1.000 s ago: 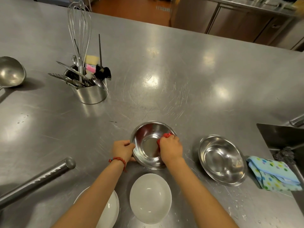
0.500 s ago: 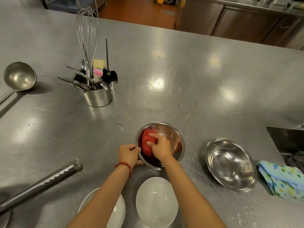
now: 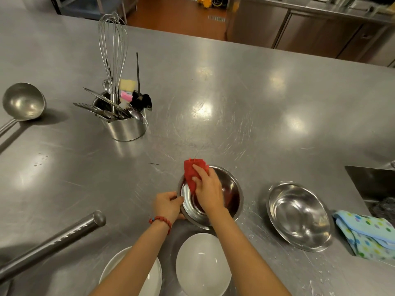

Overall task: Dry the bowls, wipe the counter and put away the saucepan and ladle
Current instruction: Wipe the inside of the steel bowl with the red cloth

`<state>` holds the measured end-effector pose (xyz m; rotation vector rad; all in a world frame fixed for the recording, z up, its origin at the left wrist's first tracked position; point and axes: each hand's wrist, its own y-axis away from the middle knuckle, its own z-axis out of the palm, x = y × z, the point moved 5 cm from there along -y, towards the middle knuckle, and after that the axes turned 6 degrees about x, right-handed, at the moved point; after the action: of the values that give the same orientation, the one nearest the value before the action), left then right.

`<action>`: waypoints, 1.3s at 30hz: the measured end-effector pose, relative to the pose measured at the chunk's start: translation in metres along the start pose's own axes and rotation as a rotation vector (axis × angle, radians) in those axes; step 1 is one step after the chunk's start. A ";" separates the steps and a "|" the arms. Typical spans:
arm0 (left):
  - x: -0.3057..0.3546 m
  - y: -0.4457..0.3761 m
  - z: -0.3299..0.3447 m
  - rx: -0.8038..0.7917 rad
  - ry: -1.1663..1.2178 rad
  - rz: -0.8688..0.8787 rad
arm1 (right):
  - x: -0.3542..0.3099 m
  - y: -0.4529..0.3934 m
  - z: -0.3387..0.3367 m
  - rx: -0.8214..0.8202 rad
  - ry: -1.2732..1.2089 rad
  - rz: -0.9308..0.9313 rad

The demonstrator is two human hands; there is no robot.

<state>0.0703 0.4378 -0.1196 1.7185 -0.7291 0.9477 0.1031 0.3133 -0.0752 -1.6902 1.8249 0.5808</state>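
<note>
Pressing a crumpled red cloth (image 3: 193,175) against the far-left rim of the small round steel bowl (image 3: 232,196), the right hand (image 3: 208,189) curls its fingers over the fabric; half a second ago the cloth sat deep inside, so the interior wipe seems nearly finished. The left hand (image 3: 167,205) pinches the bowl's near-left edge, steadying it on the steel counter (image 3: 213,92).
</note>
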 end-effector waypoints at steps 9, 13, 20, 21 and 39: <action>-0.002 0.011 0.004 -0.012 0.140 -0.110 | 0.033 -0.003 -0.038 0.141 0.442 0.223; -0.003 0.015 0.006 0.002 0.147 -0.113 | 0.039 0.003 -0.046 0.168 0.426 0.296; -0.002 0.015 0.006 -0.002 0.080 -0.068 | 0.030 -0.010 -0.038 0.163 0.249 0.224; -0.003 0.015 0.006 -0.001 0.068 -0.056 | 0.027 -0.012 -0.035 0.146 0.210 0.186; -0.005 0.011 0.003 0.037 0.147 -0.037 | 0.019 0.025 -0.040 -0.202 -0.222 0.123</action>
<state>0.0594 0.4313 -0.1187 1.6689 -0.5847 1.0556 0.0731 0.2757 -0.0601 -1.5734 1.7653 0.9935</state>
